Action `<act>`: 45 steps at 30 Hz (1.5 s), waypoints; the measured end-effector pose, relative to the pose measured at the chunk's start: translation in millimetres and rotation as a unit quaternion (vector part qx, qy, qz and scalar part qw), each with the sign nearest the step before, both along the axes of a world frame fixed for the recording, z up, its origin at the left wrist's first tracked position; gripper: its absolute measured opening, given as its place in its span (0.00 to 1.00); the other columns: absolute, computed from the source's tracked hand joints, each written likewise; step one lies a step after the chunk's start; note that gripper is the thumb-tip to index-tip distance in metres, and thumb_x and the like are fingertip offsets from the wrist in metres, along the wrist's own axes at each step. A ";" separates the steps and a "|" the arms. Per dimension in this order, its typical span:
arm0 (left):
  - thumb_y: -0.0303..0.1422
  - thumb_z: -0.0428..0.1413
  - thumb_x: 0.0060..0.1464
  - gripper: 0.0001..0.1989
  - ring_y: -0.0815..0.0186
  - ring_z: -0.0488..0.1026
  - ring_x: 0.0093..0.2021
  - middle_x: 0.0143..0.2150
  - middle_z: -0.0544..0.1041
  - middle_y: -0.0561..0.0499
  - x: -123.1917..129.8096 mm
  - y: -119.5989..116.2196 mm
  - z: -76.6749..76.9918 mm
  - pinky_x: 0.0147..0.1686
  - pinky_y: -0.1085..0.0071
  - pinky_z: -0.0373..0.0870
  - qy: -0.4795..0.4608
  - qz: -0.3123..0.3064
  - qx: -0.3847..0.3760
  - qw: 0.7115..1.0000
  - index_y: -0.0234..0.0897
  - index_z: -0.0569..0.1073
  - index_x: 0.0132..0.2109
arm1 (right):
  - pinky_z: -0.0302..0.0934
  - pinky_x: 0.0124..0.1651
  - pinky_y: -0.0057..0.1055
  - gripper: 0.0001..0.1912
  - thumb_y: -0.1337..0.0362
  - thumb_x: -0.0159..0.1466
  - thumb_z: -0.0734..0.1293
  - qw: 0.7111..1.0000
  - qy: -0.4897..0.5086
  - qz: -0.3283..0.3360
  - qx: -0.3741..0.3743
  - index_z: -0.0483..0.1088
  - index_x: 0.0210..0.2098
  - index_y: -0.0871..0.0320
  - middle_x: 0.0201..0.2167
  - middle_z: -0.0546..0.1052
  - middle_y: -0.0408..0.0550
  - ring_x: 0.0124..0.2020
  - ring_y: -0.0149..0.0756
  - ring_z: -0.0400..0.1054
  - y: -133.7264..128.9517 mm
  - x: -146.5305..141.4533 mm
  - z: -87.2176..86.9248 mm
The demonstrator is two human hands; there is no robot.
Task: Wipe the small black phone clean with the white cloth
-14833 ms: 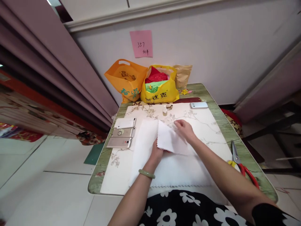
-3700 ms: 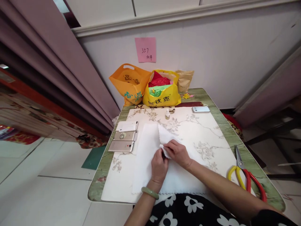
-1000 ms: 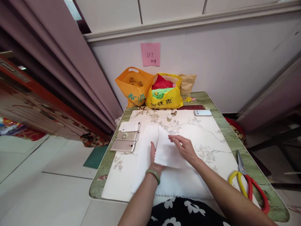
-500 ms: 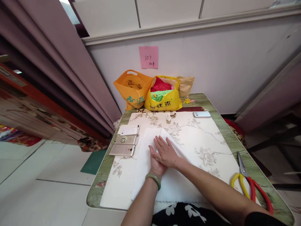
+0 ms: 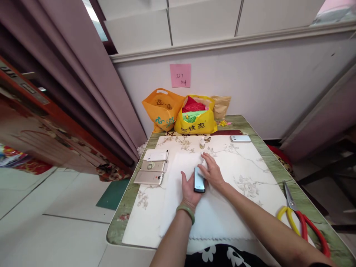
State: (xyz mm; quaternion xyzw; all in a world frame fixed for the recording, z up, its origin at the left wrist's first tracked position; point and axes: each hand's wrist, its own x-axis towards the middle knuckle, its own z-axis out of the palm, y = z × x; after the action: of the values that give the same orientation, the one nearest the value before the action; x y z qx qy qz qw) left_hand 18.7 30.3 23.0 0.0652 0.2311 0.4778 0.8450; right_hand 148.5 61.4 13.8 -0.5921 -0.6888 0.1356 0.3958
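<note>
A small mobile phone (image 5: 199,180) with a shiny light-blue face and a dark lower end lies in my left hand (image 5: 191,191). My left palm is turned up under it, with the thumb out to the side. Just right of the phone is my right hand (image 5: 213,171), its thumb at the phone's upper edge and its fingers stretched forward and apart. Whether it holds anything thin is unclear. Beneath both hands a white cloth (image 5: 175,207) is spread over the table's flowered cover.
Several phones lie about: a white one (image 5: 156,155), a gold one (image 5: 154,166) and a pinkish one (image 5: 148,177) on the left, a silver one (image 5: 240,138) at back right. Near the back stand a small bottle (image 5: 202,143) and a yellow bag (image 5: 196,127). Large scissors (image 5: 292,205) rest at right.
My right hand has lifted off my left hand and moved right, so the phone in the left palm now shows. The camera view has tilted up slightly.
</note>
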 end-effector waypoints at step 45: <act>0.58 0.43 0.56 0.34 0.53 0.56 0.67 0.64 0.66 0.48 1.4 -24.2 -11.0 0.63 0.56 0.56 -0.126 -0.016 0.020 0.992 0.44 0.68 0.61 | 0.25 0.69 0.50 0.41 0.42 0.68 0.42 0.958 -0.215 0.051 -0.181 0.42 0.70 0.65 0.70 0.41 0.53 0.71 0.43 0.29 -32.1 -51.3 10.4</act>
State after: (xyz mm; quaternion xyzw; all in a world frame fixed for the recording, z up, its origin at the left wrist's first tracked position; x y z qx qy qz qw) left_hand 20.1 6.1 12.0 0.0253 0.1120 0.4734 0.8733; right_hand 97.2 29.3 24.2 -0.6331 -0.7509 0.1476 0.1168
